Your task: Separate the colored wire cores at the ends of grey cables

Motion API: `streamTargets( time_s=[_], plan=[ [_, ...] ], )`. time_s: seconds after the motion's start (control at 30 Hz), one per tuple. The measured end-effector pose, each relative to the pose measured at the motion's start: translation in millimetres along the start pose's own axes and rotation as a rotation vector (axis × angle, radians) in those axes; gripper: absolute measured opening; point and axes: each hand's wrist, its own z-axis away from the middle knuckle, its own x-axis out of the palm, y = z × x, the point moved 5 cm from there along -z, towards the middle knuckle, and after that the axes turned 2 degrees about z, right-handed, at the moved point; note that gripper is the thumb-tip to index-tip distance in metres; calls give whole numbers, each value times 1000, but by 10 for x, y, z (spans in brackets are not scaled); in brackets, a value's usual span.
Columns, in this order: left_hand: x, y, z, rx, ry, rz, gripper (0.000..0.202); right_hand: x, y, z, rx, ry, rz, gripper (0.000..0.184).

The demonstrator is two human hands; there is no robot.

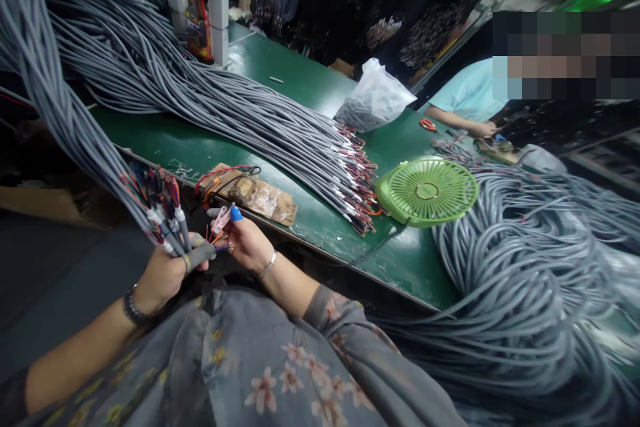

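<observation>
My left hand (pixel 170 270) is closed round the ends of a bundle of grey cables (pixel 75 133) that hangs from the upper left; their coloured inner wires (pixel 157 190) stick up above my fist. My right hand (pixel 245 240), with a blue cap on one fingertip, pinches the thin coloured wires (pixel 220 220) of one cable end right beside the left hand. Both hands are over my lap, just in front of the green table's (pixel 310 227) near edge.
A large sheaf of grey cables (pixel 225 107) lies across the table. A green fan (pixel 427 191), a plastic bag (pixel 373 103) and a brown taped block (pixel 253 195) sit on it. A coiled cable heap (pixel 525 280) fills the right. Another person (pixel 467 107) works at the far side.
</observation>
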Motion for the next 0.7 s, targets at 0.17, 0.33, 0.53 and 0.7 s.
streamTargets(
  time_s=[0.17,0.33,0.53,0.7],
  plan=[
    [8,-77,-8,-25,17,14,39,-16,30,-53,-2,15,-53,47],
    [18,-88,-18,-12,-13,-37,41,-20,79,-73,-4,35,-68,50],
    [-52,-137,56,-10,-9,-38,43,-48,62,-11,70,-39,-21,59],
    [-135,-227,121,6,1,-89,45,-102,160,139,159,-197,96,63]
  ],
)
